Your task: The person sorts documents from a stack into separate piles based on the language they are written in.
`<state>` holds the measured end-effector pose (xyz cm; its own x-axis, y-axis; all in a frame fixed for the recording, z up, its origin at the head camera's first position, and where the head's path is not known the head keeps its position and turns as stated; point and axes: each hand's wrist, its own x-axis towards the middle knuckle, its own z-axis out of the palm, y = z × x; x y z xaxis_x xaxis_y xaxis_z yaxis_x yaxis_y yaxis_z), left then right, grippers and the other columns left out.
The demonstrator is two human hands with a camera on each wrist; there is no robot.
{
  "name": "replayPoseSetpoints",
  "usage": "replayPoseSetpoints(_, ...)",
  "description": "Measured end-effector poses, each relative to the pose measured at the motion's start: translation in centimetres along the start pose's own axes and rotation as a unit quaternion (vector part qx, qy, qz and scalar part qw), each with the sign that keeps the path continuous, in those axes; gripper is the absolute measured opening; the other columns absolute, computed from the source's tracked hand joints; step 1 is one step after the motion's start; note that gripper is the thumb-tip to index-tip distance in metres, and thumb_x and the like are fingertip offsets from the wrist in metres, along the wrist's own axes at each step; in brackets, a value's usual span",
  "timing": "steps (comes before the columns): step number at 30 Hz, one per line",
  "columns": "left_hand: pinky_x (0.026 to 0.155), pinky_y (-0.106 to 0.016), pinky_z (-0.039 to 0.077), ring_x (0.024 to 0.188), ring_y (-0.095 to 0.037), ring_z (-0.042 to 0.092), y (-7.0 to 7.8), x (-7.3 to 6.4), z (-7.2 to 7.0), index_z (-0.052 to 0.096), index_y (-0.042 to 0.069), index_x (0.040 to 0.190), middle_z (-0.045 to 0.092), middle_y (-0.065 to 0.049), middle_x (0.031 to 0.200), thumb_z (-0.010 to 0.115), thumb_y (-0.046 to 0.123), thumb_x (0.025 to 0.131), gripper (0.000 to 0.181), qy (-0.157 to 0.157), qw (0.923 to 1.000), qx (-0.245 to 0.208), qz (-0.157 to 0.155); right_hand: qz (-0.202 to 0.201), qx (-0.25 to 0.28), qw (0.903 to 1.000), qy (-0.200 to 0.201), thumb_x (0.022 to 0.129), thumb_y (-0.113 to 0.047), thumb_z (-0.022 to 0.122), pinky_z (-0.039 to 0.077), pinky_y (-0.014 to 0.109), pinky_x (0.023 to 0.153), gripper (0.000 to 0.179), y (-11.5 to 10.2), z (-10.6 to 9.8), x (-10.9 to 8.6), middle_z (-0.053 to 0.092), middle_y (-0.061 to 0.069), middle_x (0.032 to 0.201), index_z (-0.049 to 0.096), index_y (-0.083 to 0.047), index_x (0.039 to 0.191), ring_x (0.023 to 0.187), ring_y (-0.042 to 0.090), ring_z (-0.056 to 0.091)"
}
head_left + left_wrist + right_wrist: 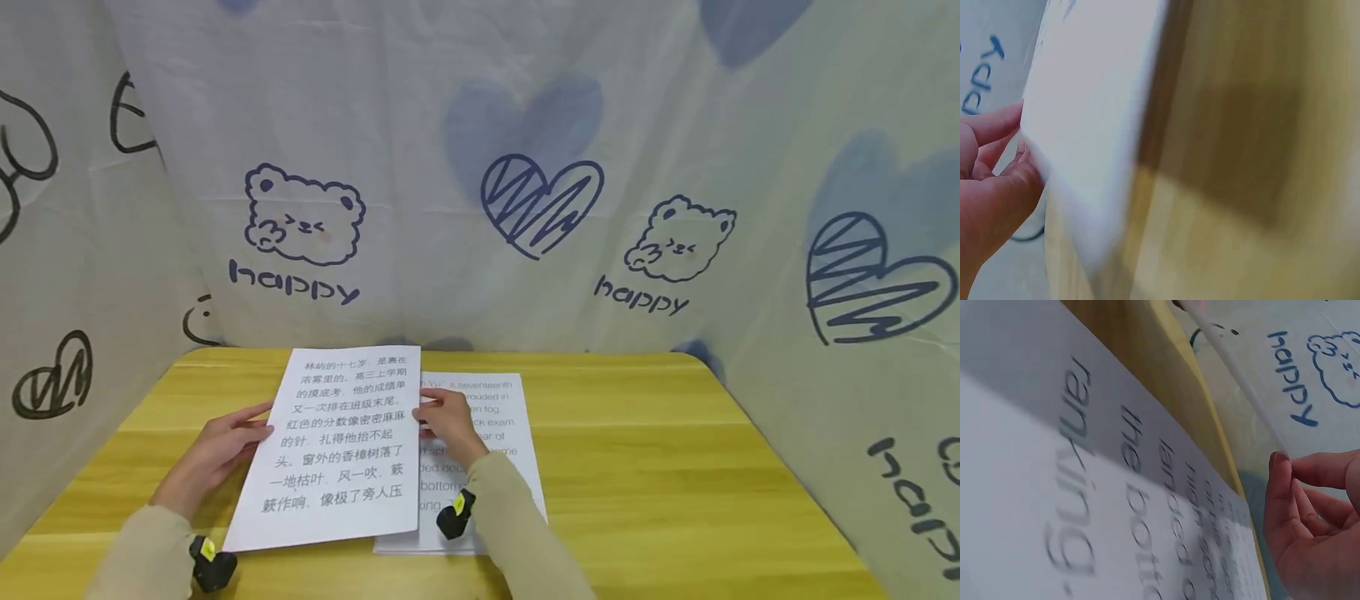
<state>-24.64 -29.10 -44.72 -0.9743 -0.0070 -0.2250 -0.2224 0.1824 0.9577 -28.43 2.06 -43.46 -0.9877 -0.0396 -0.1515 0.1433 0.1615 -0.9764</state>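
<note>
A white sheet of paper printed with Chinese characters is raised above the table, tilted, between both hands. My left hand pinches its left edge; in the left wrist view the thumb and fingers meet at that edge. On the opposite side, my right hand pinches the right edge, which appears as a thin line in the right wrist view. Below and to the right lies a second paper with English text, partly covered by the raised sheet and the right forearm.
The yellow wood-grain table extends to the right of the papers. A pale curtain with bears, hearts and the word "happy" hangs behind it and along both sides. Each wrist wears a black device with a yellow mark.
</note>
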Motion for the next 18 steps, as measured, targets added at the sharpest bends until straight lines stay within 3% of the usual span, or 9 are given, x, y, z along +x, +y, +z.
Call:
replayPoseSetpoints(3,0.074,-0.024,0.053,0.083,-0.01,0.061,-0.1,0.0,-1.1,0.023,-0.004,0.15,0.057,-0.014,0.114,0.054,0.009,0.098,0.062,0.016,0.9997,0.014,-0.01,-0.001,-0.006,1.0,0.0,0.085,0.001,0.067,0.057,0.028,0.063,0.041,-0.1,1.4,0.0,0.064,0.006,0.089,0.062,-0.001,0.126,0.075,0.016,0.066)
replayPoseSetpoints(8,0.07,-0.024,0.052,0.082,-0.011,0.06,0.0,-0.2,-2.6,0.025,-0.004,0.149,0.055,-0.021,0.118,0.052,0.011,0.099,0.059,0.049,0.9976,0.04,-0.026,-0.002,-0.021,0.9998,0.0,0.084,0.002,0.067,0.056,0.027,0.06,0.042,-0.3,3.4,0.1,0.062,0.005,0.083,0.062,0.0,0.126,0.067,0.015,0.064)
replayPoseSetpoints(18,0.07,-0.027,0.054,0.084,-0.023,0.061,-0.2,-0.6,-3.3,0.026,-0.005,0.149,0.045,-0.034,0.129,0.048,0.012,0.1,0.056,0.094,0.991,0.079,-0.052,0.004,-0.058,0.9981,-0.017,0.083,0.006,0.066,0.054,0.026,0.052,0.044,-0.5,5.7,0.0,0.061,0.005,0.072,0.061,0.002,0.126,0.047,0.012,0.056)
